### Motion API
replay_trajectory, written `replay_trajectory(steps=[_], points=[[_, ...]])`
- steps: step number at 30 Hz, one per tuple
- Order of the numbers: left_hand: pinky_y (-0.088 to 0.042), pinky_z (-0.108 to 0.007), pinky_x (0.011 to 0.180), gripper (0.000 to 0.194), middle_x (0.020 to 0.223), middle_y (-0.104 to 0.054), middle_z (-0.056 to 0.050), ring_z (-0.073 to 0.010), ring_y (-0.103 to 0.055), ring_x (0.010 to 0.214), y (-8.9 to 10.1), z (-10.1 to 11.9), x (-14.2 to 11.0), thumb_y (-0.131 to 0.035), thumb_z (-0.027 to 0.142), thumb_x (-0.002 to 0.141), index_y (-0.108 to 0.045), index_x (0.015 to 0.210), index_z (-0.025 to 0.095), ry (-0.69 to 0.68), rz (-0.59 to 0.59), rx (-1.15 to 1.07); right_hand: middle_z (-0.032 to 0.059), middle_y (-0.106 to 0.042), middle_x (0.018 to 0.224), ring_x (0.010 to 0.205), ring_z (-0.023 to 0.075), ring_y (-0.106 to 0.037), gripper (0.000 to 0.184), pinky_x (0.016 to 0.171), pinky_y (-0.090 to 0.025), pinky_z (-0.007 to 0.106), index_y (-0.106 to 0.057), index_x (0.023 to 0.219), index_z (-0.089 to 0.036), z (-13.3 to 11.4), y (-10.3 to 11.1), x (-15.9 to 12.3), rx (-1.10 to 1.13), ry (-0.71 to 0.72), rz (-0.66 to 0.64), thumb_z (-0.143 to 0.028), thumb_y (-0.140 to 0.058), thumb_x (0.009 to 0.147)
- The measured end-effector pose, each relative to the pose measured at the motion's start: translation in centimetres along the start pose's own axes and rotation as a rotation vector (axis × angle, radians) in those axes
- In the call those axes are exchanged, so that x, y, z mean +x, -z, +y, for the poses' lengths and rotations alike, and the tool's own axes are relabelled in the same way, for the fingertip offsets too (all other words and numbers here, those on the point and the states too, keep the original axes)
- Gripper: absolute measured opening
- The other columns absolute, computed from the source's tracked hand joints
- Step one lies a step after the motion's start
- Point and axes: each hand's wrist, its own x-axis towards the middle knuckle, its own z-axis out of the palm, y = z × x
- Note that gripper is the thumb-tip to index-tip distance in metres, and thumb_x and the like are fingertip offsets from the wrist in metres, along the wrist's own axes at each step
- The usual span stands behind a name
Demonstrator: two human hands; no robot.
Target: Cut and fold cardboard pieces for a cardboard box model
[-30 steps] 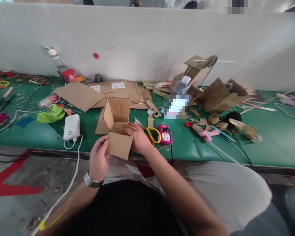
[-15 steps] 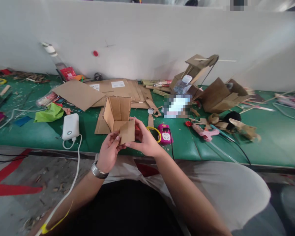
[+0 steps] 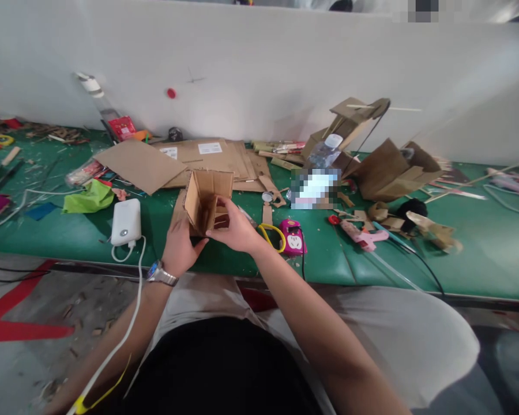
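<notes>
White power bank (image 3: 126, 222) – cable (image 3: 140, 271) attached at its lower end; crumpled green sheet (image 3: 87, 197) just beside; red disc (image 3: 171, 93) on pale wall (image 3: 259, 63).

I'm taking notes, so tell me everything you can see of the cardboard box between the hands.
The box is brown, apparently corrugated cardboard, with rough top edges. Its back wall and left wall stand upright and meet at a corner; the top is open. It stands on the green table, with brown card at its left. The right hand holds a small panel upright before the back wall. The left hand is by the left wall; contact is unclear.
</notes>
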Motion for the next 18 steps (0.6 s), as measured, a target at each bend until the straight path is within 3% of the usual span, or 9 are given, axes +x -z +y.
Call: replay_trajectory(steps=[3,5,10,15,18], points=[[-0.055,-0.055,0.099,0.029,0.107,-0.073,-0.017,-0.041,-0.068,0.113,0.0,-0.1,0.1,-0.07,0.036,0.09,-0.065,0.111,0.017,-0.007,-0.027,0.009,0.0158,-0.055,0.154,0.105,0.0225,-0.075,0.089,0.098,-0.067,0.044,-0.043,0.154,-0.023,0.7,-0.8,0.2,0.107,-0.009,0.005,-0.022,-0.085,0.076],[-0.056,-0.053,0.095,0.02,0.1,-0.073,-0.016,-0.0397,-0.068,0.107,0.1,-0.1,0.1,-0.068,0.037,0.092,-0.065,0.101,0.019,-0.003,-0.042,0.01,0.0154,-0.053,0.156,0.108,0.0232,-0.075,0.089,0.099,-0.067,0.044,-0.043,0.154,-0.025,0.9,-1.2,0.2,0.136,-0.013,0.015,-0.023,-0.086,0.076],[-0.055,-0.053,0.097,0.016,0.103,-0.075,-0.018,-0.0396,-0.067,0.11,0.6,-0.4,0.2,-0.064,0.034,0.094,-0.068,0.098,0.019,-0.012,-0.11,-0.001,0.0126,-0.057,0.153,0.11,0.0206,-0.076,0.081,0.1,-0.067,0.04,-0.041,0.154,-0.027,1.1,-2.4,0.2,0.163,-0.031,0.067,-0.019,-0.079,0.083],[-0.055,-0.052,0.1,0.018,0.11,-0.075,-0.017,-0.0387,-0.068,0.114,1.1,-0.4,0.4,-0.062,0.028,0.093,-0.071,0.106,0.019,-0.02,-0.129,-0.042,0.0088,-0.071,0.132,0.113,0.0204,-0.078,0.058,0.105,-0.065,0.04,-0.052,0.136,-0.024,2.5,-3.7,0.2,0.147,-0.068,0.07,-0.015,-0.077,0.084],[-0.055,-0.053,0.099,0.018,0.11,-0.074,-0.018,-0.0386,-0.069,0.111,1.3,-0.2,0.3,-0.062,0.027,0.092,-0.071,0.104,0.018,-0.015,-0.128,-0.027,0.0088,-0.075,0.124,0.113,0.0218,-0.079,0.056,0.106,-0.064,0.042,-0.054,0.133,-0.022,3.1,-4.1,0.2,0.142,-0.08,0.057,-0.012,-0.079,0.083]])
